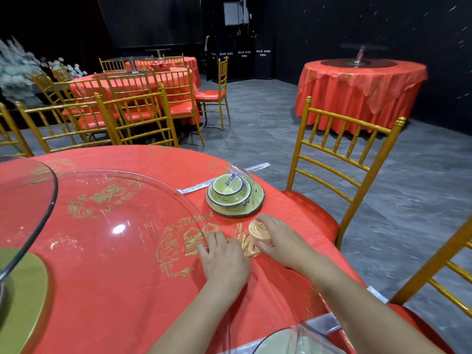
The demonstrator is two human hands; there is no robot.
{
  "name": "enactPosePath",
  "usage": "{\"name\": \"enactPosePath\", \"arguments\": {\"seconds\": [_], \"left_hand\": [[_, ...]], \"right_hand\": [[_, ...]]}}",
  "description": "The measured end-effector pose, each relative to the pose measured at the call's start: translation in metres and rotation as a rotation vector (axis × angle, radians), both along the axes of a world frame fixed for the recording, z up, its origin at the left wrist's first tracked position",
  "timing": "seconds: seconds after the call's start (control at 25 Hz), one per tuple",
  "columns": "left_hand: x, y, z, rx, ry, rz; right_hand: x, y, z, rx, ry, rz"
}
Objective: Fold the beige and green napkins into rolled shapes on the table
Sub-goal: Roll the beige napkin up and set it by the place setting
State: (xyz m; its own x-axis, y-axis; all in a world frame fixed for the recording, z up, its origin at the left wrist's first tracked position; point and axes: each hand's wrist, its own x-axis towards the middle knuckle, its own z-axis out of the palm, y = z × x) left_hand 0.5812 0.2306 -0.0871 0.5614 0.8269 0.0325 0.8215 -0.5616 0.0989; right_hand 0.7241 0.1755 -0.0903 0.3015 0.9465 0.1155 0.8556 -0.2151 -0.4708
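beige napkin (258, 232) stands coiled on the table (115, 277) near the stacked dishes (235, 198), your right hand (281, 241) curled round it, probably to stop it unwinding, your left hand (224, 259) flat, fingers spread, beside its base.

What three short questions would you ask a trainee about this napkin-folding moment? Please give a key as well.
1. True or false: the beige napkin shows a spiral roll at its top end.
2. Which hand grips the roll? A) left B) right C) neither
3. What stands on the table just beyond the roll?
Key: 1 true. 2 B: the right hand grips it, while the left hand rests beside it. 3 A wrapped dish set.
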Motion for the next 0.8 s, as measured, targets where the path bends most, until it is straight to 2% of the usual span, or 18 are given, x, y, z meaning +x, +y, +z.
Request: {"name": "enactPosePath", "arguments": {"seconds": [0.16,0.24,0.32,0.36,0.44,0.48,0.52,0.6,0.68,0.8], "left_hand": [[0.001,0.004,0.004,-0.016,-0.124,-0.054],[0.002,0.006,0.000,-0.032,-0.187,-0.261],[0.002,0.005,-0.004,-0.036,-0.183,-0.450],[0.002,0.004,-0.004,-0.001,-0.184,-0.493],[0.004,0.005,-0.004,0.084,-0.180,-0.519],[0.005,0.004,-0.002,0.093,-0.158,-0.514],[0.007,0.004,0.000,0.118,-0.150,-0.521],[0.012,0.007,0.003,0.134,-0.138,-0.540],[0.019,0.010,0.003,0.171,-0.122,-0.549],[0.024,0.004,0.007,0.147,-0.072,-0.633]], "right_hand": [[-0.002,-0.009,-0.004,-0.069,-0.145,0.018],[-0.005,-0.013,-0.006,-0.090,-0.157,0.046],[-0.001,-0.015,-0.001,-0.120,-0.091,0.092],[0.003,-0.014,0.004,-0.098,0.028,0.074],[0.013,-0.014,0.011,0.063,0.347,-0.124],[0.020,-0.014,0.012,0.158,0.447,-0.266],[0.026,-0.013,0.011,0.196,0.446,-0.410],[0.032,-0.011,0.009,0.072,0.296,-0.605],[0.028,-0.007,0.006,-0.084,0.219,-0.655],[0.022,-0.001,0.003,-0.090,0.223,-0.656]]}}
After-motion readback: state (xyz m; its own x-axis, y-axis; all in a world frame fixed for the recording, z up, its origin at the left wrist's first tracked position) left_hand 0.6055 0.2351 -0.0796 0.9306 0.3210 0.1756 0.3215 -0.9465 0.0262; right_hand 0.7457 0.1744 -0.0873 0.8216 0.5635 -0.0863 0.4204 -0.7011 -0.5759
